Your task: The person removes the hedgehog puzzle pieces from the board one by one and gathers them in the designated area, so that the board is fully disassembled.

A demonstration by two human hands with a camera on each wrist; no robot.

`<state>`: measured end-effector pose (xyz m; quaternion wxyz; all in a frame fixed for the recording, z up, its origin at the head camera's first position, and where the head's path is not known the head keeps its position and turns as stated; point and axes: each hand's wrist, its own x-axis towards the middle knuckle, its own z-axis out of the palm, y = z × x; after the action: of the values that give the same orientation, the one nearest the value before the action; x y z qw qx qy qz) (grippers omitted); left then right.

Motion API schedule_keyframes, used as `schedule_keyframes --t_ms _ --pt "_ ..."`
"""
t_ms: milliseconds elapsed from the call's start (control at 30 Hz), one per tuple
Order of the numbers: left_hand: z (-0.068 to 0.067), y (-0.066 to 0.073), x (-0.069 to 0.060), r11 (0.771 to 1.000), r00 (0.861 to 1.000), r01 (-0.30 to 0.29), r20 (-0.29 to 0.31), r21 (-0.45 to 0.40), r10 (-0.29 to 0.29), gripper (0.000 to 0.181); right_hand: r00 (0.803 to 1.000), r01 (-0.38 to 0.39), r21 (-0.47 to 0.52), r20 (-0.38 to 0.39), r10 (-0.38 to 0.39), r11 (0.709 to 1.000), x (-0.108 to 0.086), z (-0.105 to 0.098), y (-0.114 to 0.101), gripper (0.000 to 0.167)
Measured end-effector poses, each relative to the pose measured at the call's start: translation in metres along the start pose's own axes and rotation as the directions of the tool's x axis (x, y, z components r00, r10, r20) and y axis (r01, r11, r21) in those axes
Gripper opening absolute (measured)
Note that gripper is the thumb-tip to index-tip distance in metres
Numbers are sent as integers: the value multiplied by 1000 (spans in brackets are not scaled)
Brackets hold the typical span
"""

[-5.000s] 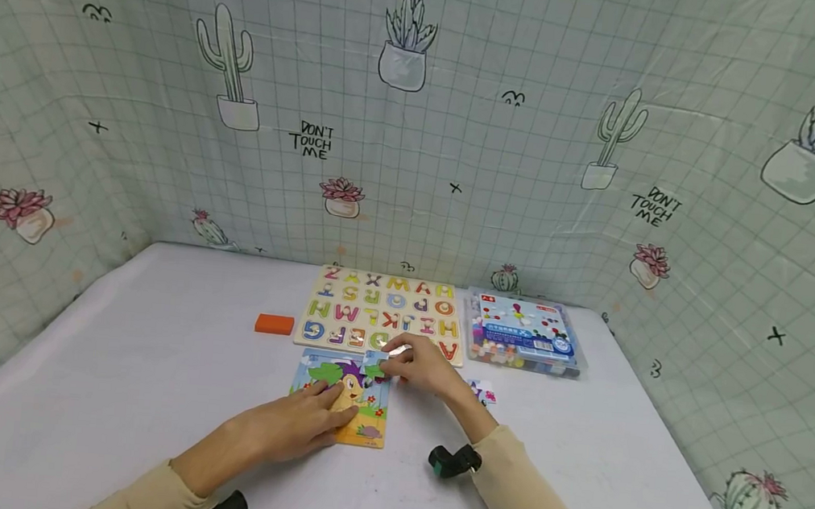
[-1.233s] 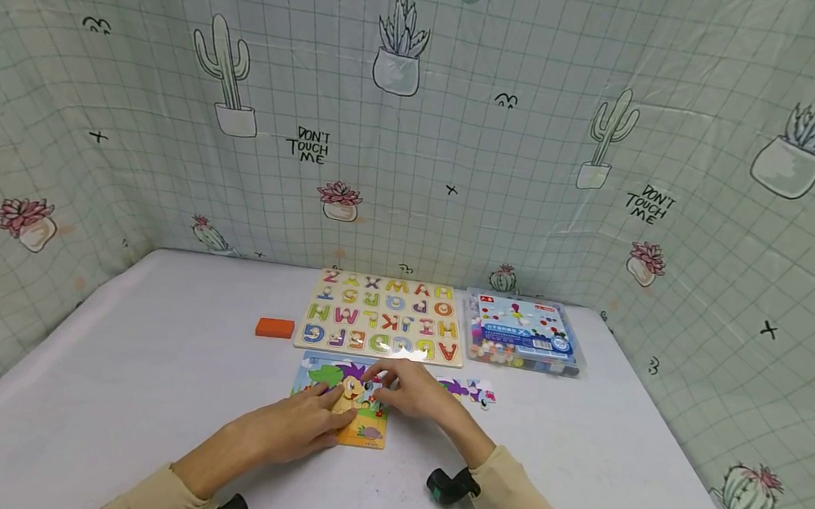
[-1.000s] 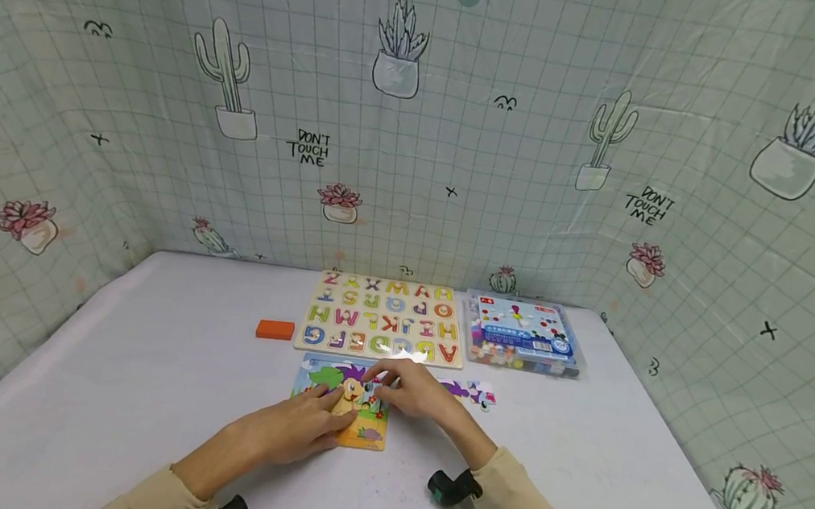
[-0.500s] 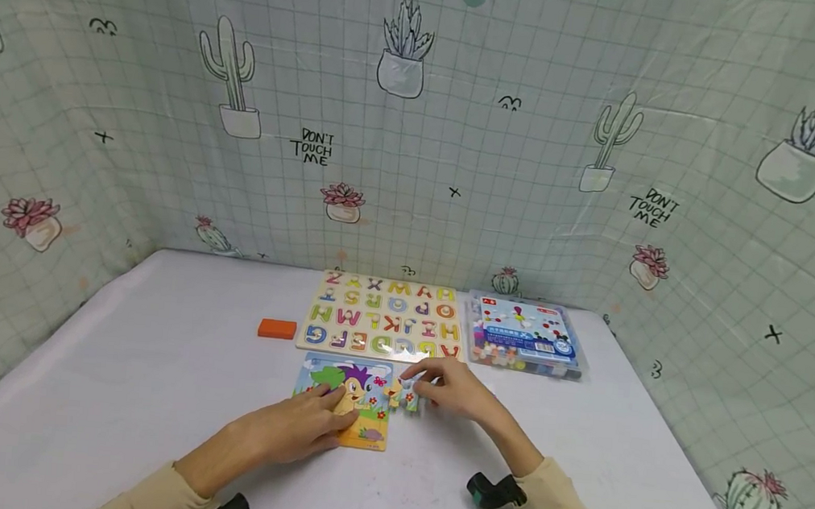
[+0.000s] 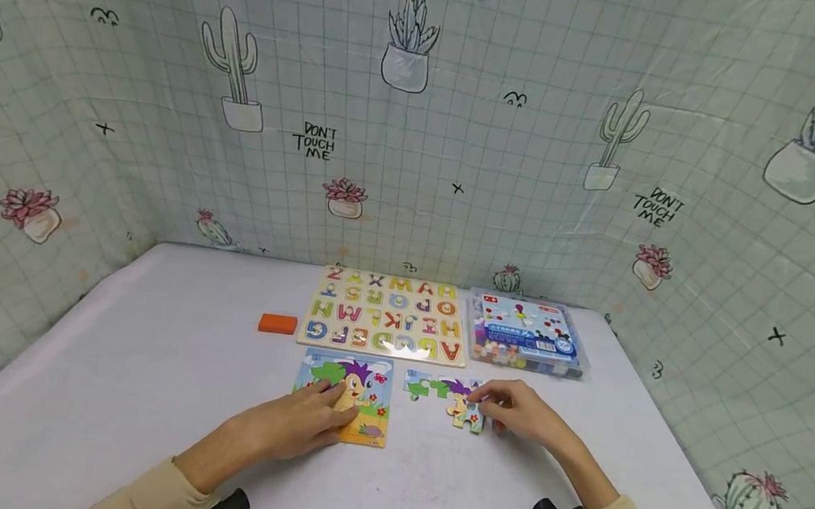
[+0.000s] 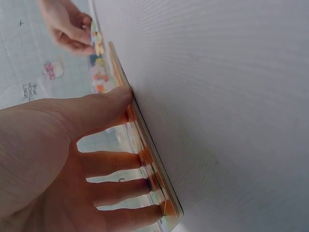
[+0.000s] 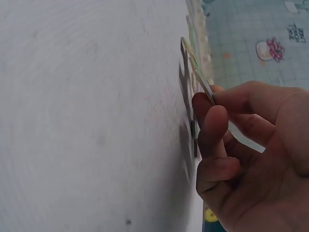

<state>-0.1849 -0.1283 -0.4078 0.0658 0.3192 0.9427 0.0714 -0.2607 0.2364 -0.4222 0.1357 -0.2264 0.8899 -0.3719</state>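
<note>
My left hand (image 5: 298, 423) rests on the hedgehog picture board (image 5: 370, 413), fingers laid across its left part and hiding some of it. The left wrist view shows straight fingers touching the board, with the thumb at its near edge. To the right, my right hand (image 5: 521, 410) pinches a joined bit of jigsaw puzzle pieces (image 5: 468, 416), cream with red flowers, between thumb and fingertips. In the right wrist view the held puzzle piece (image 7: 200, 75) is tilted just above the table. Purple-haired puzzle pieces (image 5: 452, 386) and a blue-green piece (image 5: 416, 384) lie alongside.
Behind the board lies a wooden alphabet board (image 5: 383, 317). A clear plastic box (image 5: 527, 334) with a blue label stands at its right, and an orange block (image 5: 278, 324) at its left. A patterned curtain (image 5: 419, 126) borders the white table (image 5: 172, 363).
My right hand has moved right from over the picture board, carrying the cream puzzle pieces to the other pieces. My left hand has stayed on the board.
</note>
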Motion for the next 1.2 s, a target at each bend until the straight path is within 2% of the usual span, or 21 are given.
schedule_keyframes --t_ms 433,900,1067,1200 --pt "-1 1 1 1000 1000 17 3 -10 -17 45 1000 -10 -26 16 11 1000 -10 -17 10 20" --pt "-2 1 0 1000 1000 3 3 -3 -3 45 1000 -13 -21 12 14 1000 -11 -20 14 19" --pt "-1 1 -1 1000 1000 -3 1 -4 3 44 999 -40 -52 -9 39 998 -12 -20 15 19" --pt "-1 1 -2 1000 1000 -20 -16 3 20 42 999 -32 -82 -24 30 996 -12 -19 13 18"
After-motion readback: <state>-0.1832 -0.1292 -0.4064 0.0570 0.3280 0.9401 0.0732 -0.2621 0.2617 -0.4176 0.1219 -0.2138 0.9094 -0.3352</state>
